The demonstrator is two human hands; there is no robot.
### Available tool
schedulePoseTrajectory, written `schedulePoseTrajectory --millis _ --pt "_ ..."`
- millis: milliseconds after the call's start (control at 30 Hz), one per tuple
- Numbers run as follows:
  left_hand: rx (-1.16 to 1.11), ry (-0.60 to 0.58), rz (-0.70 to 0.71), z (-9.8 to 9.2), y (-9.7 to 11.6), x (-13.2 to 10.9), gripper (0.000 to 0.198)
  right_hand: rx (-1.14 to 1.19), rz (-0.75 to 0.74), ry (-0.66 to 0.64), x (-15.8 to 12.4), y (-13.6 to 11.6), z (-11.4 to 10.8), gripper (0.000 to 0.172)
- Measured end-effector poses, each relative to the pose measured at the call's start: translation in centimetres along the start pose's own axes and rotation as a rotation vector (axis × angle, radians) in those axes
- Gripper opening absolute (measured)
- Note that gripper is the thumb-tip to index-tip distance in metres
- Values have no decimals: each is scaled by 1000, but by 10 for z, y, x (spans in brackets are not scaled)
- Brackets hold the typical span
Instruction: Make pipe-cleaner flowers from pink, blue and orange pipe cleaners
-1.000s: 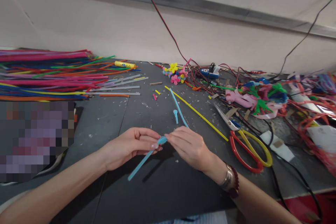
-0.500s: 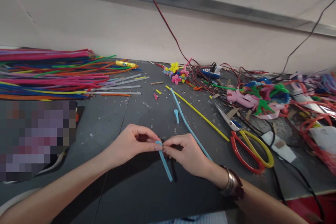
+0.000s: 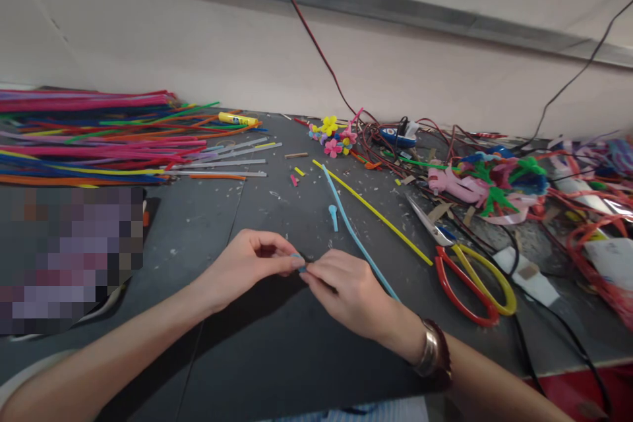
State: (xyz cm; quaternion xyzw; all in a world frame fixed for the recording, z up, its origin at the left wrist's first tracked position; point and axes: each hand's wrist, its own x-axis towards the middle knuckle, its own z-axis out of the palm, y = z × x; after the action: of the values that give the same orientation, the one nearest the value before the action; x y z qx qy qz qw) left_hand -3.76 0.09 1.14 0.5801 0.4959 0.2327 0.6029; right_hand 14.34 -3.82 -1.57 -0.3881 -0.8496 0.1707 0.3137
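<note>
My left hand (image 3: 250, 267) and my right hand (image 3: 343, 289) meet fingertip to fingertip over the dark table (image 3: 277, 356), both pinched on a light blue pipe cleaner (image 3: 353, 237). Its long end runs from the pinch away up the table toward the flowers; the part inside my fingers is mostly hidden. A short blue piece with a rounded head (image 3: 333, 216) lies just beyond my hands. A long yellow pipe cleaner (image 3: 376, 214) lies slantwise to the right of the blue one.
A big pile of coloured pipe cleaners (image 3: 93, 138) fills the far left. Red-and-yellow handled scissors (image 3: 465, 264) lie to the right. Small pipe-cleaner flowers (image 3: 333, 135), a pink glue gun (image 3: 452, 186), tangled wires and scraps crowd the far right. A blurred patch covers the near left.
The free blue tail that hung down from my fingers has disappeared into the pinch. My right hand turned over the joint, and the long end shifted slightly right.
</note>
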Motion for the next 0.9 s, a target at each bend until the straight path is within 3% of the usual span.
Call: schedulePoseTrajectory --millis 167,367,600,900 --pt "-65 56 32 4 -1 -1 10 -162 -36 25 -1 2 3 24" --pt "-223 69 23 7 -4 -1 7 103 175 91 3 -3 0 19" --pt "-206 88 61 5 -5 -2 6 42 94 166 2 0 0 17" --pt "-56 69 51 2 2 -2 10 392 376 123 7 -2 -5 10"
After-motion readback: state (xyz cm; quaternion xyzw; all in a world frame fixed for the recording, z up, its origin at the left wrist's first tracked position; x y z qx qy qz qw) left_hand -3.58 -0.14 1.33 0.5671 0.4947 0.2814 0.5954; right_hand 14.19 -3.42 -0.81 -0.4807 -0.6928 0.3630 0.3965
